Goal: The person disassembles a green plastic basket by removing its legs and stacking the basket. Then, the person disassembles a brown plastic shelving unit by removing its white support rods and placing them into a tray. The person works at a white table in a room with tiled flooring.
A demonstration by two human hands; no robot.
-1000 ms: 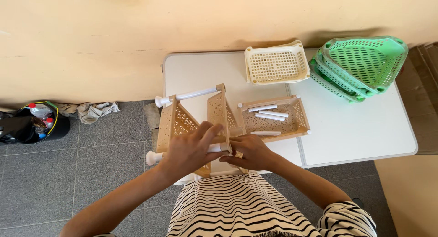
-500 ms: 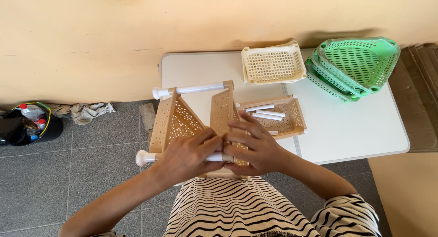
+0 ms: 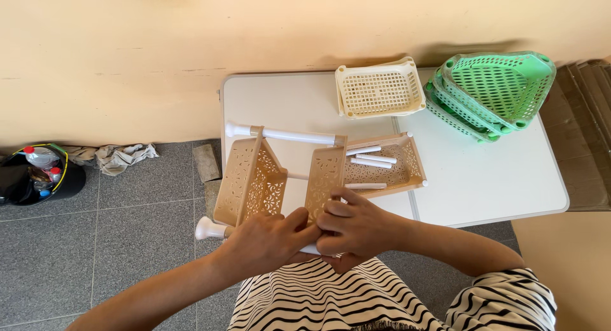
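Both hands, left hand [image 3: 267, 239] and right hand [image 3: 356, 226], are gripping a half-assembled tan basket rack [image 3: 286, 175]; loose white tubes [image 3: 372, 160] are lying unfitted in the far tray [image 3: 407, 154].

My left hand [image 3: 267, 239] and right hand [image 3: 356, 226] meet at the worktop's near edge, fingertips touching. Both forearms come in bare from below, elbows bent. My left fingers curl shut; the right ones are bent and pinching.

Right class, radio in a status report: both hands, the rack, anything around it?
Left hand and right hand grip beige rack at its white pole. Loose white tubes alongside in beige tray.
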